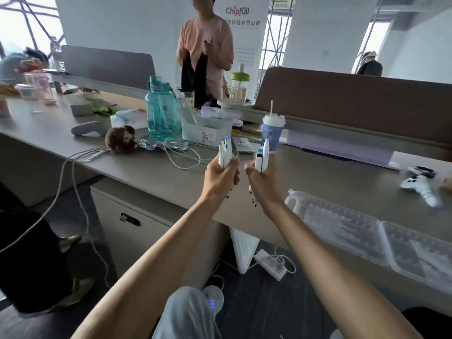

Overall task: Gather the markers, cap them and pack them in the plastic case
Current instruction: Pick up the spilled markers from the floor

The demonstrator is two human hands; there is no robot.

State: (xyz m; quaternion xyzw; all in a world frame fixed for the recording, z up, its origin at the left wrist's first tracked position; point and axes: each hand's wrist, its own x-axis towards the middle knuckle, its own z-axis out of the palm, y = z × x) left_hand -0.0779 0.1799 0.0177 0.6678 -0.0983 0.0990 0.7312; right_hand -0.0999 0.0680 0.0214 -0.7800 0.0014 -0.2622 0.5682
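A person seated at a long grey table (342, 177) holds both arms out over its front edge with a fistful of pens in each. The left hand (221, 178) has its fingers curled tight round a bundle of white markers (226, 152), which stands upright with a blue cap showing at the top. The right hand (263, 185), just beside it but not touching, grips a second bundle (262, 156) in the same way. That one shows blue and dark caps and one white pointed end above the fist, and dark tips stick out below it.

The clear plastic case (342, 223) lies open and flat on the table to the right of the right hand. Its two ribbed halves sit side by side along the near edge, apart from both bundles.

Farther back on the table stand a teal water bottle (161, 111), a brown plush toy (121, 139), a white box (208, 129) and a paper cup with a straw (272, 129). White cables (181, 159) loop between them. A white game controller (420, 184) rests at the far right.

Behind the table's low divider stands another person in a pink shirt (205, 42), holding dark cloth. A white power strip (270, 264) lies on the floor under the table.
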